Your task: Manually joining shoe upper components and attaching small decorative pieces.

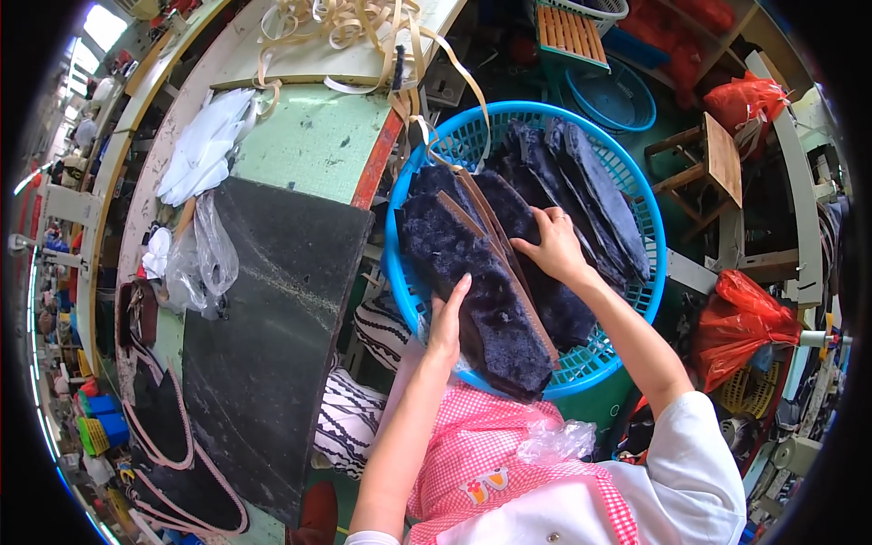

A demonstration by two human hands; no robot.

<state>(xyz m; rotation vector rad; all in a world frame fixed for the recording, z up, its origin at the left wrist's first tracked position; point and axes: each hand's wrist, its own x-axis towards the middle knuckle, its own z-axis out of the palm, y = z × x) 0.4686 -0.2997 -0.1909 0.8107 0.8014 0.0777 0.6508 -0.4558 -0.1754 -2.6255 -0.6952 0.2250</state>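
Note:
A round blue plastic basket [413, 309] in front of me holds several long, dark navy plush pieces. My left hand [445, 324] grips the left edge of the nearest plush piece [495, 327], thumb on top and the other fingers mostly hidden beneath. Brown strips [513, 286] run along that piece's right side. Further right, my right hand [556, 245] is on the edge of another dark plush piece [502, 202], its thumb over the fur and its fingers bent, partly out of sight. More flat dark pieces [595, 186] stand stacked on edge at the basket's far right.
To the left, a dark board [272, 336] lies on a pale green worktable [300, 136]. White pieces [207, 150], a clear plastic bag [200, 259] and tangled beige strips [350, 27] lie on it. At right are a wooden stool [722, 163] and red bags [740, 327].

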